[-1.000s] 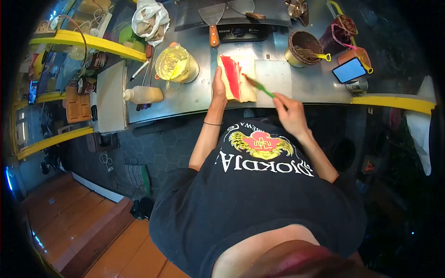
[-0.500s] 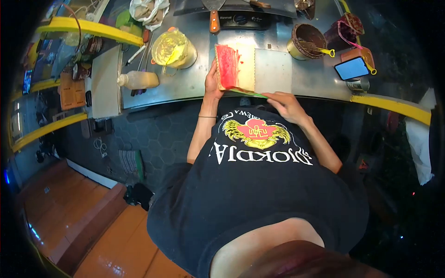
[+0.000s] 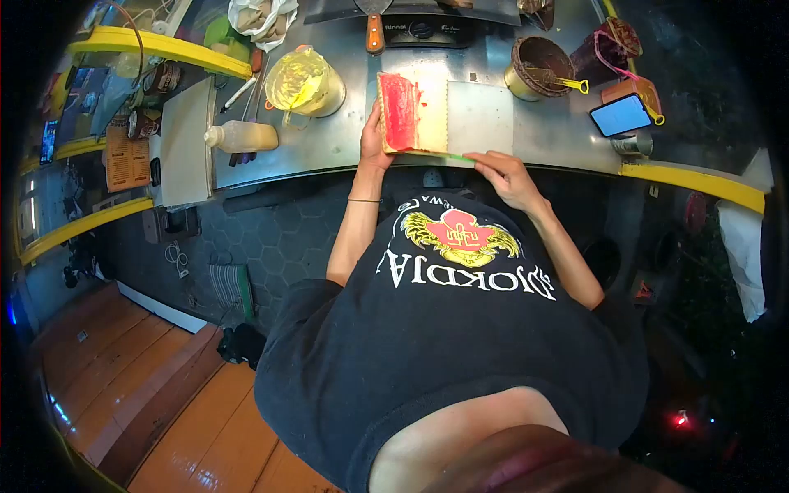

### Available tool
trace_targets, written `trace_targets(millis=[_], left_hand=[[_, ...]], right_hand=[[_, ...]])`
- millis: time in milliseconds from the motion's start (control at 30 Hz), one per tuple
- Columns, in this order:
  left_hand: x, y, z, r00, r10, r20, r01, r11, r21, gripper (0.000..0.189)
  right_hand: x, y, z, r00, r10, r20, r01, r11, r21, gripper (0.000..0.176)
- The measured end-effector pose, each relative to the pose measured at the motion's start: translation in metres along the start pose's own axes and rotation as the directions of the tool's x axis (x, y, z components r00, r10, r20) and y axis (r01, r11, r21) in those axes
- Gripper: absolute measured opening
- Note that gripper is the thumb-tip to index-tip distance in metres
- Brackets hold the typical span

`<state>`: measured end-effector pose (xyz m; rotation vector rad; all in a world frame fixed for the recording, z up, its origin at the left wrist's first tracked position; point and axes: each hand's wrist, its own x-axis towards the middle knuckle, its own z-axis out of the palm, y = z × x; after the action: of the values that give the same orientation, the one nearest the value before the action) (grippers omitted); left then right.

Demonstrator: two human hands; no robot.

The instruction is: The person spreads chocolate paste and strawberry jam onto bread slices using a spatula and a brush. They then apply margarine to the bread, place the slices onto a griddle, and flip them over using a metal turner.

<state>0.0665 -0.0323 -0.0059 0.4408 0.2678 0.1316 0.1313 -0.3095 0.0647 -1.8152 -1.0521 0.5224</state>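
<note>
A pale bread slice (image 3: 415, 111) lies on the steel counter (image 3: 329, 148), its left part covered in red spread. My left hand (image 3: 372, 138) holds the slice at its near left edge. My right hand (image 3: 503, 177) grips a green spreader (image 3: 454, 156), whose blade lies along the slice's near edge at the counter's rim. A white sheet (image 3: 480, 117) lies right of the slice.
A yellow jug (image 3: 306, 82) and a squeeze bottle (image 3: 242, 135) stand left of the slice. A brown tin (image 3: 536, 67) with a yellow spoon, a dark cup (image 3: 604, 48) and a phone (image 3: 622, 115) are at the right. A scraper (image 3: 375, 26) lies at the back.
My right hand drew the green spreader off the red area, down to the slice's near edge. The left hand stayed on the slice.
</note>
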Motion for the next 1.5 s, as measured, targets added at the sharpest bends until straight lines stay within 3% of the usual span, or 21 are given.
trace_targets(millis=[67, 167, 300, 400, 500, 567, 600, 633, 667, 700, 767, 900, 1100, 1167, 1200, 1267, 1400, 1433, 1500], left_hand=[[-0.002, 0.001, 0.004, 1.000, 0.021, 0.023, -0.021, 0.999, 0.026, 0.048], [0.001, 0.001, -0.004, 0.999, 0.042, 0.026, -0.045, 0.995, 0.094, 0.047], [0.006, 0.003, -0.002, 0.997, 0.053, 0.047, -0.055, 0.998, 0.042, 0.047], [0.005, 0.001, 0.003, 0.998, 0.050, 0.026, -0.051, 0.998, 0.047, 0.046], [0.003, 0.003, 0.002, 1.000, -0.023, 0.000, 0.023, 1.000, -0.016, 0.046], [0.005, 0.001, 0.004, 0.989, 0.030, -0.144, -0.024, 0.999, 0.045, 0.046], [0.011, 0.001, -0.009, 0.991, 0.066, -0.114, -0.060, 0.997, 0.052, 0.045], [0.010, 0.001, -0.009, 0.986, 0.092, -0.137, -0.082, 0.994, 0.079, 0.045], [0.015, 0.002, -0.021, 0.994, 0.047, -0.102, -0.042, 0.998, 0.054, 0.046], [0.005, 0.009, 0.005, 0.999, 0.014, -0.031, -0.010, 0.993, 0.120, 0.047], [0.014, 0.013, -0.003, 0.997, 0.070, 0.030, -0.075, 0.970, 0.230, 0.044], [0.023, 0.022, -0.005, 0.999, -0.007, 0.054, -0.002, 0.985, 0.175, 0.041], [0.014, 0.019, 0.030, 0.991, 0.111, 0.076, -0.134, 0.870, 0.474, 0.043], [0.017, 0.012, 0.044, 0.944, 0.272, 0.188, -0.329, 0.721, 0.609, 0.045], [0.009, 0.010, 0.061, 0.966, 0.188, 0.177, -0.258, 0.743, 0.618, 0.046], [0.019, 0.017, 0.041, 0.986, 0.031, 0.166, -0.129, 0.773, 0.621, 0.049], [0.014, 0.018, 0.040, 0.990, 0.010, 0.142, -0.093, 0.801, 0.592, 0.060], [0.007, 0.021, 0.061, 0.997, -0.043, 0.057, 0.002, 0.817, 0.577, 0.059], [0.014, 0.021, 0.050, 0.996, 0.083, 0.021, -0.077, 0.761, 0.644, 0.058]], right_hand=[[0.017, -0.007, 0.001, 0.986, 0.087, -0.145, -0.078, 0.995, 0.066, 0.028], [0.037, 0.021, 0.021, 0.973, 0.000, -0.230, 0.003, 1.000, 0.012, 0.027], [-0.024, 0.002, 0.022, 0.999, 0.015, -0.030, -0.014, 0.999, 0.029, 0.026], [-0.024, -0.010, 0.015, 0.983, 0.082, -0.162, -0.070, 0.995, 0.075, 0.025], [-0.021, 0.015, 0.034, 0.984, 0.032, -0.176, -0.026, 0.999, 0.032, 0.023], [-0.036, 0.009, 0.033, 0.992, 0.015, -0.127, -0.007, 0.998, 0.060, 0.023], [-0.037, 0.001, 0.028, 0.975, -0.063, -0.214, 0.083, 0.993, 0.082, 0.025], [-0.042, 0.007, 0.026, 0.975, 0.027, -0.218, 0.001, 0.992, 0.128, 0.027], [-0.044, -0.002, 0.017, 0.958, 0.212, -0.191, -0.151, 0.945, 0.290, 0.026], [-0.043, 0.005, 0.015, 0.913, 0.374, -0.162, -0.254, 0.833, 0.491, 0.025], [-0.026, 0.004, 0.010, 0.882, 0.410, -0.230, -0.148, 0.706, 0.692, 0.026], [0.007, 0.000, 0.002, 0.860, 0.457, -0.225, -0.091, 0.572, 0.815, 0.026], [0.020, 0.007, 0.013, 0.806, 0.579, -0.124, -0.104, 0.345, 0.933, 0.022], [0.018, 0.017, 0.021, 0.739, 0.667, -0.097, -0.116, 0.268, 0.956, 0.021], [0.014, 0.014, 0.021, 0.751, 0.655, -0.082, -0.088, 0.222, 0.971, 0.019], [0.006, 0.012, 0.024, 0.739, 0.667, -0.100, -0.057, 0.209, 0.976, 0.020], [-0.007, -0.002, 0.024, 0.772, 0.612, -0.172, -0.050, 0.329, 0.943, 0.020], [-0.011, -0.014, 0.021, 0.765, 0.617, -0.185, -0.069, 0.363, 0.929, 0.021], [-0.021, -0.025, 0.014, 0.770, 0.607, -0.197, -0.082, 0.400, 0.913, 0.021]])
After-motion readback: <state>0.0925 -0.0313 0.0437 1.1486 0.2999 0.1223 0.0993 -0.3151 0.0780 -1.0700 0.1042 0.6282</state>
